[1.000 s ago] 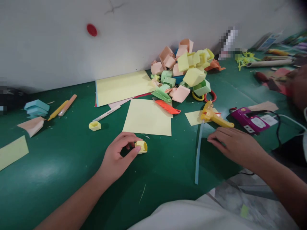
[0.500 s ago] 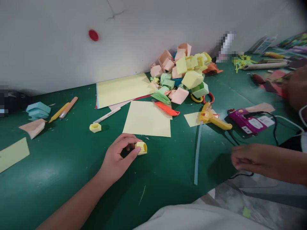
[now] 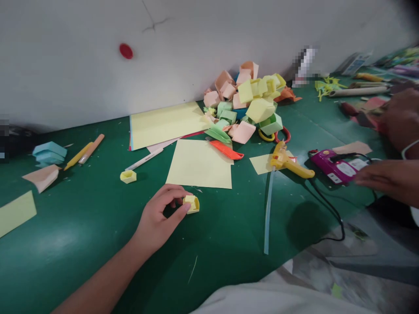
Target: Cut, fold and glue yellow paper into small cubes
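Note:
With thumb and fingertips pinched together, my left hand (image 3: 162, 213) holds a small yellow folded paper box (image 3: 192, 204) low over the green table (image 3: 137, 274). A similar little yellow paper box (image 3: 128, 176) lies apart on the left, below a white pen (image 3: 144, 159). Just beyond my hand is a pale yellow paper sheet (image 3: 196, 168), with an orange-red utility knife (image 3: 225, 149) across its far corner. My right hand is not in view. An arm entering at the right edge appears to be a co-worker's.
Right of centre lie a yellow glue gun (image 3: 291, 165), a blue strip (image 3: 269, 213) and a purple power strip (image 3: 340, 166). A co-worker's hand (image 3: 376, 179) is beside it. Folded paper pieces (image 3: 245, 100) are heaped by the wall. Several markers and papers lie at the left.
The co-worker's near hand has drawn back up and to the right, toward the power strip, exposing the black cord's loop. My left hand keeps its pinch on the paper box.

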`<state>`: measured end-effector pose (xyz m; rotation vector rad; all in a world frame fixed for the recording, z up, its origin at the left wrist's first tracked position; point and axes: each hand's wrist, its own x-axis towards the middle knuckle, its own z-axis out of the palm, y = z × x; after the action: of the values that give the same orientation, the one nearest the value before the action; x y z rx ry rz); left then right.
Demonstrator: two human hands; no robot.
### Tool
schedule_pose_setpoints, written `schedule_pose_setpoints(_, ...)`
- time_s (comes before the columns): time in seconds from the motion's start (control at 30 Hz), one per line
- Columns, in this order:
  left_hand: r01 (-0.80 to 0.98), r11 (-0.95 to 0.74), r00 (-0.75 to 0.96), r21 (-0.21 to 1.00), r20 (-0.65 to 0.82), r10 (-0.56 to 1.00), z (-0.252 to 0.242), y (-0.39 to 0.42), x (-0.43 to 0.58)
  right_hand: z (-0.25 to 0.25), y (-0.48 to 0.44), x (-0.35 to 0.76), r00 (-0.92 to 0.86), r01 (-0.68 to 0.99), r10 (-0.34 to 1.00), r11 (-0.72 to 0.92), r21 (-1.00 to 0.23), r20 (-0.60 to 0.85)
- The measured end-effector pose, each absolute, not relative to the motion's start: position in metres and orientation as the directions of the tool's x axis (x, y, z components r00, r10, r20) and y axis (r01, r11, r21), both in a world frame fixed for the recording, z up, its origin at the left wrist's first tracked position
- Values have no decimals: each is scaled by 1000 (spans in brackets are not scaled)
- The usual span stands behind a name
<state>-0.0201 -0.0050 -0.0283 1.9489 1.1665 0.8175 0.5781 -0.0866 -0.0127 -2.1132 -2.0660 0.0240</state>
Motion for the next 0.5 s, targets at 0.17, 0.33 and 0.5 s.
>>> schedule_pose_setpoints(0.17,457,-339,388,822,159,908,-27,-4,-20,15,-15,545,-41,999,999,41,9,11)
schedule_pose_setpoints(0.33,465,-341,389,817,158,908,-29,-4,-21,15,41,506,70,987,986,-91,136,151)
schedule_pose_setpoints(0.5,466,-351,394,812,165,904,-28,-5,-22,6,73,490,107,983,978,-132,130,179)
